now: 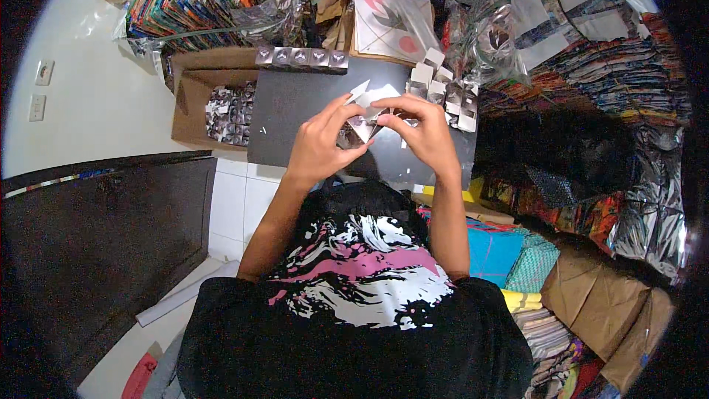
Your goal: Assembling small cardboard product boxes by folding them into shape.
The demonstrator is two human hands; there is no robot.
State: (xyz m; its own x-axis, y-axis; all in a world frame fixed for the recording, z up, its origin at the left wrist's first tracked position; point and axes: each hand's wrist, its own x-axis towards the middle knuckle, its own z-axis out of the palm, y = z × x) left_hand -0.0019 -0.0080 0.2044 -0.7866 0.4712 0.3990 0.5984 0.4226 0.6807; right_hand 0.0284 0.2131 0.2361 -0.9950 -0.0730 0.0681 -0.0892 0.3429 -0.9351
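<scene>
A small cardboard box, white inside and dark grey outside, is held up over the dark grey tabletop, its flaps standing open. My left hand grips it from the left, fingers over the upper edge and thumb below. From the right, my right hand pinches a flap between thumb and fingers. Part of the box is hidden behind my fingers. Just right of my right hand lies a pile of similar small white and grey boxes.
At the tabletop's far left edge stands a row of small boxes. A brown carton at the left contains many more. Bundled, plastic-wrapped stacks crowd the back, with others on the right. White paper scraps dot the tabletop.
</scene>
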